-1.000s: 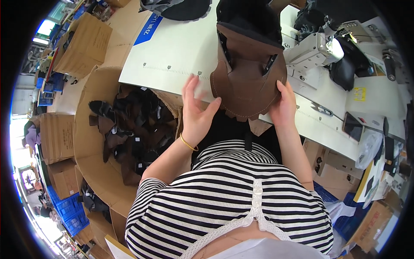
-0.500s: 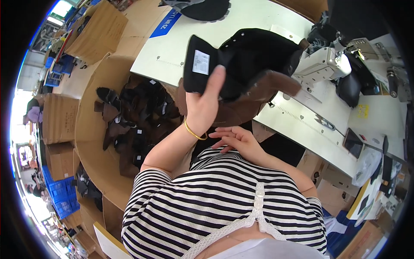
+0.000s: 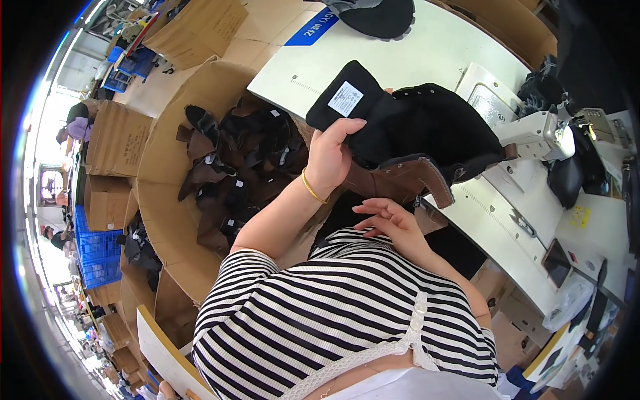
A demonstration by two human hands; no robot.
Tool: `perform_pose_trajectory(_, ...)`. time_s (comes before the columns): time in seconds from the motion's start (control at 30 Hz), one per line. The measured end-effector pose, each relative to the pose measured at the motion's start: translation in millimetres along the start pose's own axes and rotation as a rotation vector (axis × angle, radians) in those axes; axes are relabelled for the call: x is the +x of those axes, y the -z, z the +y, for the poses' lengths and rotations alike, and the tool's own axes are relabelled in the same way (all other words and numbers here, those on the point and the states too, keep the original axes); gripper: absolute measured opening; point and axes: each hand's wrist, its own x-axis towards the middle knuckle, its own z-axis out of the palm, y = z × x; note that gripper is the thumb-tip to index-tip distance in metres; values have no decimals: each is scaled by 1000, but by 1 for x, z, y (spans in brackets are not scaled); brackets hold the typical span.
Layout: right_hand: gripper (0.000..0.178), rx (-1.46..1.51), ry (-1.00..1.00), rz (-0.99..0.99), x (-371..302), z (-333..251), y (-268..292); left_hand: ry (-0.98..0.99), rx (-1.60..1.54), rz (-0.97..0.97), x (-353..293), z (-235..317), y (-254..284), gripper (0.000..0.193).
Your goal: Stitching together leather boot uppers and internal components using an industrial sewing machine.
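My left hand (image 3: 331, 155) grips a brown boot upper (image 3: 373, 181) with a black lining, holding it up over the near edge of the white table. Its thumb lies on the upper's black tongue (image 3: 323, 107), which carries a white label (image 3: 345, 99); the fingers are mostly hidden behind. The upper's far side reaches toward the sewing machine's head (image 3: 533, 133). My right hand (image 3: 393, 223) hovers below the upper, close to my striped shirt, with its fingers loosely apart and nothing in them.
A large cardboard box (image 3: 160, 180) at the left holds a heap of brown and black uppers (image 3: 233, 193). On the white table (image 3: 287, 73) lie another dark piece (image 3: 380, 17), thread snips (image 3: 523, 223) and a phone (image 3: 555, 261). Blue crates (image 3: 100, 250) stand far left.
The view has shifted, so the scene sits further right and lower. In my left hand the upper has turned, with its tongue and label tilted more. My right hand stays free near my body.
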Motion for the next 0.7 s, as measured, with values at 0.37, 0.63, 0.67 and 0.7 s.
perform_pose_trajectory(0.37,46,226,-110,106,-1,3,6,-326,858,-382,-6,4,32,76)
perform_pose_trajectory(0.63,29,-270,363,48,-12,-66,2,-100,755,52,-9,6,21,30)
perform_pose_trajectory(0.67,28,-257,438,35,-12,-77,2,-124,667,97,-3,16,6,24)
perform_pose_trajectory(0.7,27,-245,513,23,-13,-84,3,-176,608,86,6,22,5,20)
